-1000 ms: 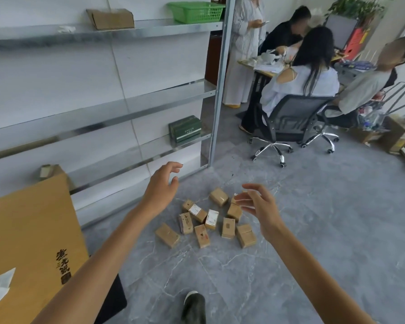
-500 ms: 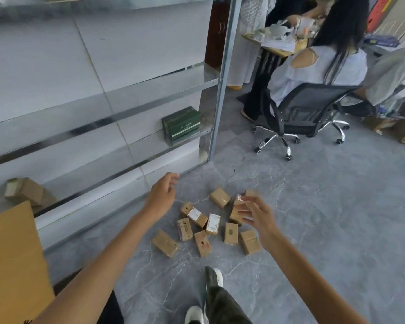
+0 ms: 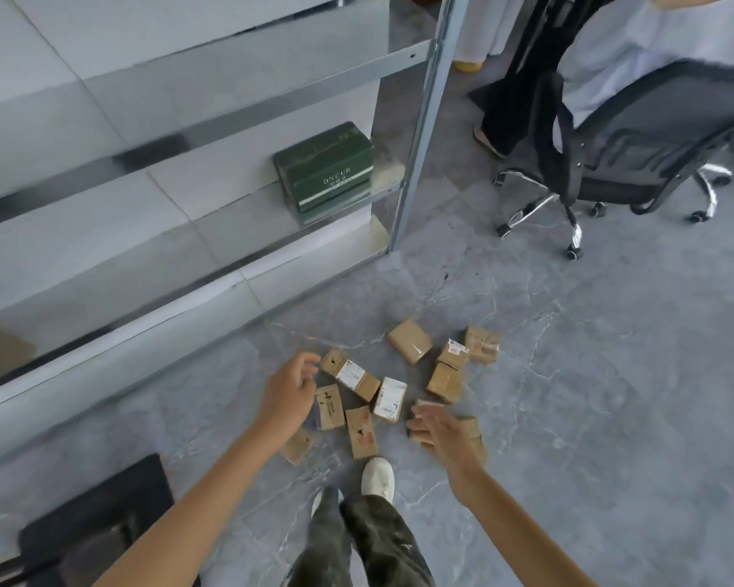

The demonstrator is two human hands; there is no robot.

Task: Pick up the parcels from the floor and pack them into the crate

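The parcels (image 3: pixel 382 387) lie flat in a loose group on the grey floor (image 3: pixel 590 374), just in front of the person's white shoe (image 3: pixel 378 478). Their long axes point in many directions. The white-labelled parcel (image 3: pixel 390 400) runs almost straight away from the person, and the diagonal parcel (image 3: pixel 350 373) goes from upper left to lower right. The left hand (image 3: pixel 291 391) is over the left edge of the group, with fingers loosely curled and holding nothing. The right hand (image 3: pixel 441 430) has stretched fingers over a half-hidden parcel (image 3: pixel 474 430); if it touches, I cannot tell. I think each hand should pinch the nearest parcel across its short width. Behind is a shelf (image 3: pixel 229 133) with a green box (image 3: pixel 325 171).
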